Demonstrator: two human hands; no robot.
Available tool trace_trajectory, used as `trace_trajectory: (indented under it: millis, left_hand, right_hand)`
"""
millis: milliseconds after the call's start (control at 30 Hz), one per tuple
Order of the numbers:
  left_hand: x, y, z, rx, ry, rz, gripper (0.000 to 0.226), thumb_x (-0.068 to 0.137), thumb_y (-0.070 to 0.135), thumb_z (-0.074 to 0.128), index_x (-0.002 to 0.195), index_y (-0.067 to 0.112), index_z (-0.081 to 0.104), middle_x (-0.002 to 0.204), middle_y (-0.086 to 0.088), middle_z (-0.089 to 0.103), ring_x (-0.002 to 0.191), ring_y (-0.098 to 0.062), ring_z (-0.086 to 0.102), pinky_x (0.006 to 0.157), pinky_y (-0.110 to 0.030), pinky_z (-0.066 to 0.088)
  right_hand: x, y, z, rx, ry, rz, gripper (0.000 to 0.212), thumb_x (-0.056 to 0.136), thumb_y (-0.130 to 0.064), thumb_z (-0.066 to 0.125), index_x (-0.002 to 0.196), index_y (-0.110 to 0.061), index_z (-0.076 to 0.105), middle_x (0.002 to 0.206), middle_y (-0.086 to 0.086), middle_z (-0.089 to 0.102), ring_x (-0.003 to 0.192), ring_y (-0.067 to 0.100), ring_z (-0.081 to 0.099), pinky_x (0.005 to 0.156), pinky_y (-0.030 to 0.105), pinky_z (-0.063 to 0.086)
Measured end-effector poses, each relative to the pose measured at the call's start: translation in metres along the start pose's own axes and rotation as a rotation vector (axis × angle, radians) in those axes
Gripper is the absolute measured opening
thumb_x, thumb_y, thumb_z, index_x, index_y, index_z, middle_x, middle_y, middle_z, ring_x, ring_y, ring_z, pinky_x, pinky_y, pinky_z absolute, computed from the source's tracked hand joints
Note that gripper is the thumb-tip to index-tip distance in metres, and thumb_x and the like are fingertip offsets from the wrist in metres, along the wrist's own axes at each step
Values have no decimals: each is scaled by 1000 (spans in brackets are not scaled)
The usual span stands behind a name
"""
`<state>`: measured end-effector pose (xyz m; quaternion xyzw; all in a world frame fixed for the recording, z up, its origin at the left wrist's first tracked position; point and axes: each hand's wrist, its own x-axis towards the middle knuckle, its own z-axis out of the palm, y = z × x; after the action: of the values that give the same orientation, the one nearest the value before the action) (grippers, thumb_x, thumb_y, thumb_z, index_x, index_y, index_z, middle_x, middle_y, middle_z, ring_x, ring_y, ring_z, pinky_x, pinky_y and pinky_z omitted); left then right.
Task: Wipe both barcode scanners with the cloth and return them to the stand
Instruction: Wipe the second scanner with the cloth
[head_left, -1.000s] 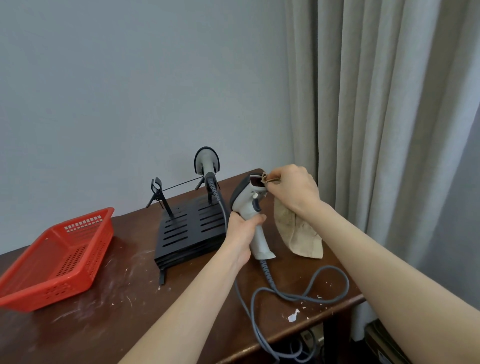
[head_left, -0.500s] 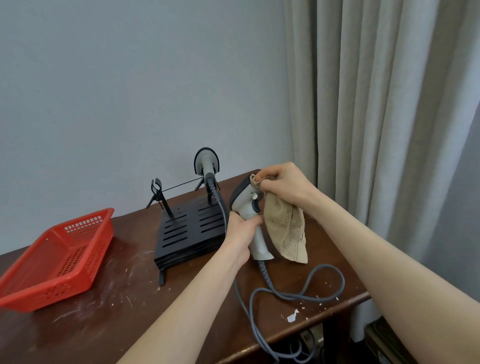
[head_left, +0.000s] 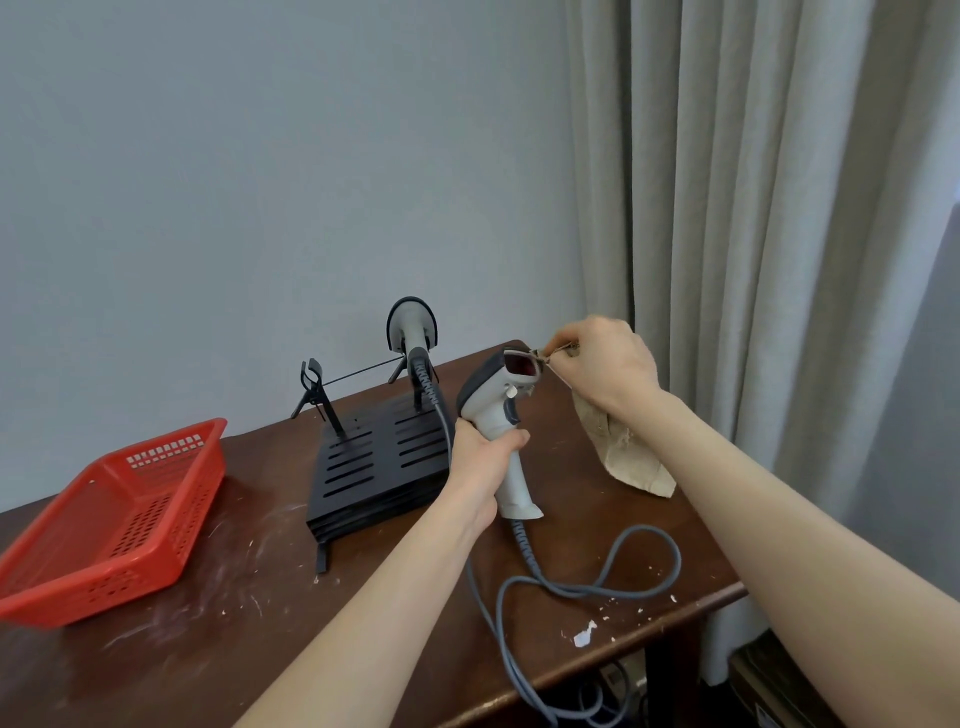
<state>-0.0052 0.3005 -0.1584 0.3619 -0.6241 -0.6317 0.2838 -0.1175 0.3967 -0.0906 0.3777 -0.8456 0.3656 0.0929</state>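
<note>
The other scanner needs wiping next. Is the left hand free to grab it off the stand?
Probably not: the left hand grips the held scanner, though nothing blocks the stand scanner.

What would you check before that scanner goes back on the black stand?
1. Grip: left hand grips held scanner by its handle: ok.
2. Wipe: right hand pinches cloth at its window: ok.
3. Wiping finished: cannot tell.
4. Free place: left cradle of stand is empty: ok.
5. Neighbour: other scanner is seated on stand: ok.
6. Trailing cable untangled: cannot tell.
</note>
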Motion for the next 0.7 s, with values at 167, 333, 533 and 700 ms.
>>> trace_trajectory:
  millis: [167,333,533,700]
  left_hand:
    - [-1,0,0,7,3,-7,44,79,6,71,116,10,48,110,-11,60,103,-26,59,95,-41,48]
    - [-4,0,0,24,24,11,48,79,5,71,120,10,47,112,-10,59,105,-26,58,98,-43,47]
    - [-6,2,3,53,17,32,50,80,7,71,123,10,44,110,-8,58,104,-25,58,95,-41,48]
    - [-6,4,4,53,26,44,52,81,7,70,124,10,44,114,-9,58,107,-25,57,97,-41,47]
  right_hand:
    - [-2,-2,5,-54,-62,-112,27,87,-22,52,101,-33,72,88,-6,48,92,25,58,69,29,38]
    - [-1,-3,7,-205,-88,-126,29,90,-20,49,106,-36,67,107,0,59,100,29,59,70,29,36]
    - [2,-1,1,-124,-172,-79,22,86,-19,50,92,-31,66,97,0,62,90,27,57,68,28,37]
    - [1,3,3,168,-208,-6,22,84,-22,52,70,-37,60,75,-8,58,76,22,57,65,31,46]
